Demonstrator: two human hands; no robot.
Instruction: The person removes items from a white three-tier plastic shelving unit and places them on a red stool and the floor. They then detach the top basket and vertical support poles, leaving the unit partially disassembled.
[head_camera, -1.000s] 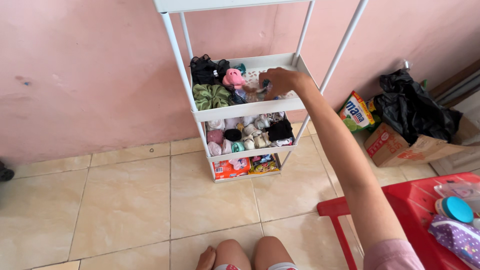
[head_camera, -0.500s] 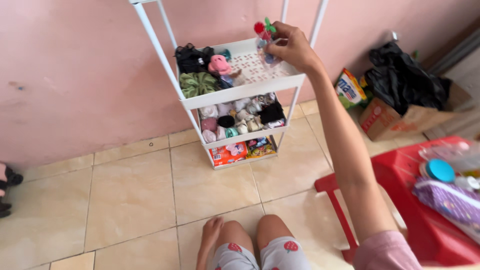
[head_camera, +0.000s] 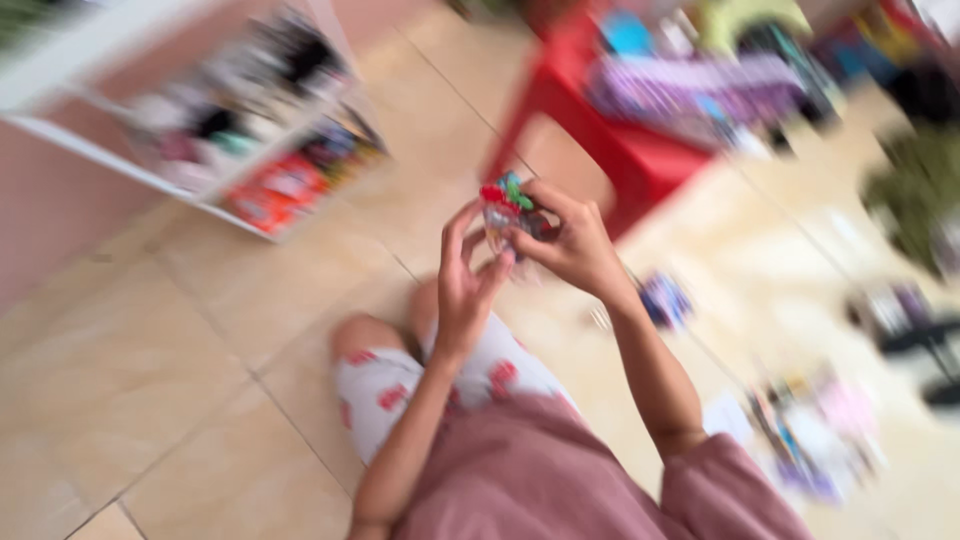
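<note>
Both my left hand (head_camera: 462, 285) and right hand (head_camera: 572, 245) pinch the small clear packet (head_camera: 503, 212), which could slip from such a light fingertip grip.

Dusty-pink short-sleeved top (head_camera: 540, 480), white shorts (head_camera: 400, 385) with red strawberry print, bare forearms.

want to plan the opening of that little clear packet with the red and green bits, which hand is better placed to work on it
Probably the left hand: its fingertips sit free at the small clear packet, while the right hand already has a grip on it from the other side. Blur hides details.
</note>
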